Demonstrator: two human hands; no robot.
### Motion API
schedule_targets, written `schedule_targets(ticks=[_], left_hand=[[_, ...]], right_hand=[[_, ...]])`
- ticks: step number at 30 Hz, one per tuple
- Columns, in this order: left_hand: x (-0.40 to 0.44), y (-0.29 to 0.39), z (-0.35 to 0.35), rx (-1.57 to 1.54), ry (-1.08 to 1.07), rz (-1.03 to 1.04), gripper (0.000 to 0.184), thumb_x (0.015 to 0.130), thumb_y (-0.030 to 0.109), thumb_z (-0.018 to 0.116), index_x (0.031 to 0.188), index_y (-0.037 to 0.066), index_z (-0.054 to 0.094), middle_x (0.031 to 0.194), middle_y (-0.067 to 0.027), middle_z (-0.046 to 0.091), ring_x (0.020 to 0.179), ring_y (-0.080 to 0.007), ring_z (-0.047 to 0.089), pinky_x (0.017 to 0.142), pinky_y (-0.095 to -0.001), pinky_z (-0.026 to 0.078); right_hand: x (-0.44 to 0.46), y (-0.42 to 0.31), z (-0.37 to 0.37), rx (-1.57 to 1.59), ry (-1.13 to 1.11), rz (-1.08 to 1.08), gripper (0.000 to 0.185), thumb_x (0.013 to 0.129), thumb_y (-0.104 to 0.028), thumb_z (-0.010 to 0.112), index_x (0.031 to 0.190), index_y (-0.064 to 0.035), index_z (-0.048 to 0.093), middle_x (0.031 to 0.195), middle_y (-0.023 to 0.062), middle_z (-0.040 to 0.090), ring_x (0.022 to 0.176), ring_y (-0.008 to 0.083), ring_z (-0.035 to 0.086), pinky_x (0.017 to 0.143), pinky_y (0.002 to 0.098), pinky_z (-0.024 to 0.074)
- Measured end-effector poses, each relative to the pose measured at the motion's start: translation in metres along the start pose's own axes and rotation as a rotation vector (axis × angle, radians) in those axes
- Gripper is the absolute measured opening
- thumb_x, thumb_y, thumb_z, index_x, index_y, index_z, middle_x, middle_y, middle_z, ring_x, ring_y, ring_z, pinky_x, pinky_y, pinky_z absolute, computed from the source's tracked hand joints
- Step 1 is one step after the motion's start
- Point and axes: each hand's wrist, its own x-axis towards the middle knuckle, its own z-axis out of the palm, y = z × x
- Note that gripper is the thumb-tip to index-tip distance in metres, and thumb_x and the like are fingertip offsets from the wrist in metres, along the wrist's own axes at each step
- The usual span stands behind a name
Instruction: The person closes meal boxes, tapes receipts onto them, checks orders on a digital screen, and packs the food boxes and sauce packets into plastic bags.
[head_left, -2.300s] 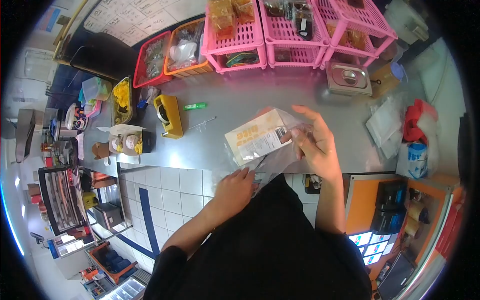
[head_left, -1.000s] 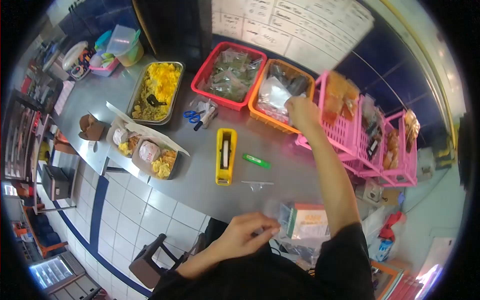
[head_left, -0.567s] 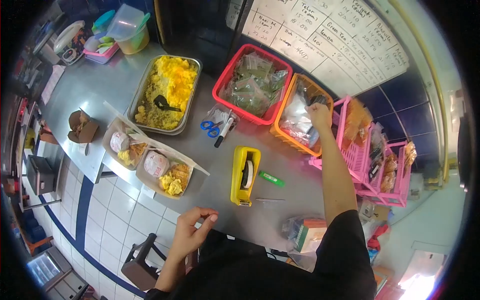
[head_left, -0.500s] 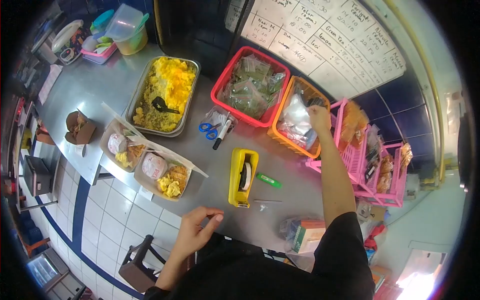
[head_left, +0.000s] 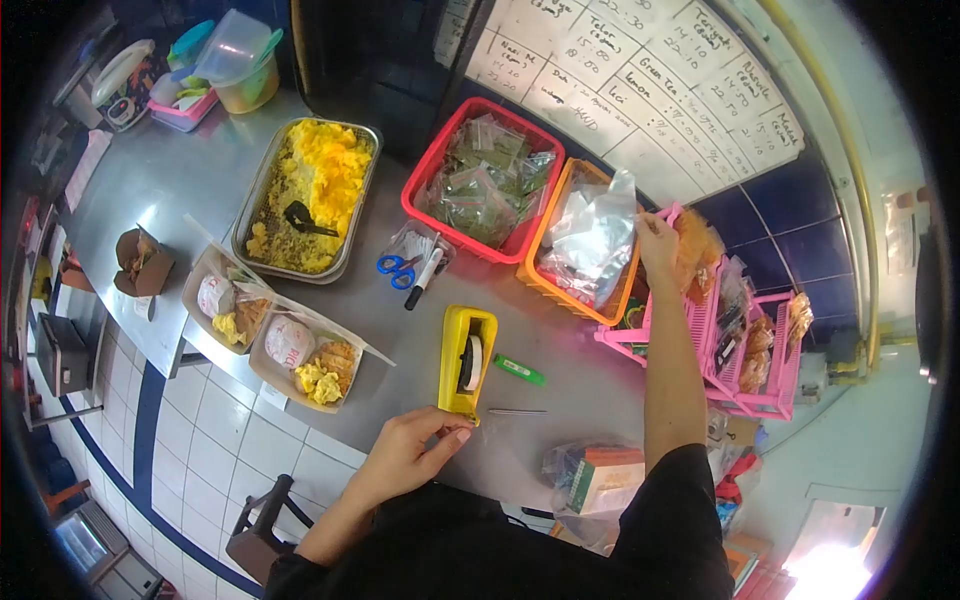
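Observation:
My right hand (head_left: 657, 250) is at the right rim of the orange basket (head_left: 535, 270), its fingers closed on the edge of a shiny silver plastic packet (head_left: 590, 235) that stands up out of the basket. My left hand (head_left: 420, 450) is at the front end of the yellow tape dispenser (head_left: 455, 350), thumb and fingers curled together by its cutter. Whether a bit of tape is between those fingertips I cannot make out. A green cutter-like tool (head_left: 520, 370) and a thin metal stick (head_left: 518, 412) lie right of the dispenser.
Left stand two open food boxes (head_left: 335, 400) with wrapped rounds and egg, and a steel tray (head_left: 345, 255) of yellow food. A red basket (head_left: 415, 200) of bagged greens, blue scissors (head_left: 395, 268), a marker (head_left: 425, 280) and a pink rack (head_left: 695, 340) are near.
My right hand has come up from inside the orange basket to its right rim, and the silver packet now stands higher. My left hand has moved right, to the tape dispenser's front end.

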Motion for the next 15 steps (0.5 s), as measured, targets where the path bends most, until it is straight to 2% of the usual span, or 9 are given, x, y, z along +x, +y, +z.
schedule_targets(ticks=[1, 3, 5, 8, 10, 13, 14, 15], left_hand=[[0.005, 0.001, 0.003, 0.001, -0.014, 0.019, 0.018, 0.096, 0.019, 0.068, 0.104, 0.003, 0.072, 0.092, -0.0130, 0.072, 0.077, -0.0269, 0.069, 0.065, -0.0356, 0.054], [0.014, 0.010, 0.009, -0.003, -0.053, 0.001, 0.017, 0.096, 0.018, 0.069, 0.104, 0.002, 0.072, 0.090, -0.0130, 0.071, 0.079, -0.0251, 0.069, 0.069, -0.0346, 0.053], [0.026, 0.017, 0.017, -0.007, -0.097, -0.007, 0.017, 0.095, 0.016, 0.069, 0.103, 0.002, 0.072, 0.089, -0.0129, 0.070, 0.080, -0.0234, 0.069, 0.073, -0.0336, 0.053], [0.052, 0.022, 0.031, 0.005, -0.099, 0.045, 0.018, 0.096, 0.018, 0.069, 0.102, 0.002, 0.071, 0.087, -0.0122, 0.070, 0.078, -0.0234, 0.069, 0.072, -0.0334, 0.053], [0.091, 0.031, 0.041, 0.142, -0.038, -0.025, 0.020, 0.095, 0.020, 0.069, 0.104, 0.003, 0.071, 0.086, -0.0112, 0.070, 0.078, -0.0235, 0.068, 0.072, -0.0334, 0.053], [0.195, 0.031, 0.077, 0.101, 0.250, 0.554, 0.030, 0.094, 0.026, 0.070, 0.110, 0.001, 0.068, 0.097, -0.0143, 0.072, 0.083, -0.0273, 0.069, 0.075, -0.0377, 0.054], [0.234, 0.039, 0.093, 0.118, 0.351, 0.657, 0.031, 0.094, 0.026, 0.070, 0.111, 0.000, 0.068, 0.099, -0.0151, 0.072, 0.084, -0.0287, 0.069, 0.075, -0.0389, 0.054], [0.267, 0.046, 0.104, 0.132, 0.451, 0.762, 0.033, 0.093, 0.027, 0.070, 0.111, 0.000, 0.067, 0.101, -0.0159, 0.072, 0.086, -0.0300, 0.069, 0.076, -0.0402, 0.054]], right_hand=[[-0.001, 0.000, -0.006, 0.086, 0.038, -0.011, 0.021, 0.094, -0.019, 0.070, 0.101, 0.0008, 0.075, 0.084, 0.0022, 0.072, 0.079, 0.0113, 0.064, 0.072, 0.0276, 0.0508], [-0.013, -0.013, -0.018, 0.049, 0.034, -0.013, 0.023, 0.099, -0.020, 0.065, 0.106, 0.0005, 0.073, 0.091, 0.0007, 0.071, 0.081, 0.0103, 0.064, 0.073, 0.0268, 0.0514], [-0.010, -0.007, -0.031, 0.245, 0.019, 0.181, 0.023, 0.101, -0.022, 0.063, 0.110, -0.0015, 0.070, 0.095, 0.0003, 0.069, 0.083, 0.0096, 0.063, 0.074, 0.0264, 0.0524], [-0.019, 0.001, -0.045, 0.313, -0.003, 0.118, 0.022, 0.103, -0.023, 0.060, 0.108, -0.0034, 0.067, 0.096, 0.0000, 0.067, 0.084, 0.0087, 0.062, 0.073, 0.0263, 0.0529], [-0.034, -0.013, -0.051, 0.293, -0.006, 0.049, 0.021, 0.105, -0.023, 0.057, 0.106, -0.0030, 0.065, 0.094, -0.0001, 0.066, 0.082, 0.0082, 0.061, 0.073, 0.0256, 0.0530], [-0.058, -0.034, -0.064, 0.209, -0.036, 0.033, 0.021, 0.105, -0.022, 0.057, 0.105, -0.0025, 0.065, 0.093, -0.0003, 0.065, 0.082, 0.0081, 0.061, 0.074, 0.0254, 0.0532], [-0.065, -0.039, -0.066, 0.255, -0.049, 0.118, 0.019, 0.104, -0.020, 0.058, 0.105, -0.0021, 0.064, 0.092, -0.0001, 0.064, 0.082, 0.0082, 0.060, 0.074, 0.0252, 0.0531], [-0.069, -0.040, -0.067, 0.250, -0.041, 0.112, 0.019, 0.104, -0.020, 0.058, 0.105, -0.0021, 0.064, 0.092, -0.0001, 0.064, 0.082, 0.0082, 0.060, 0.074, 0.0252, 0.0531]])
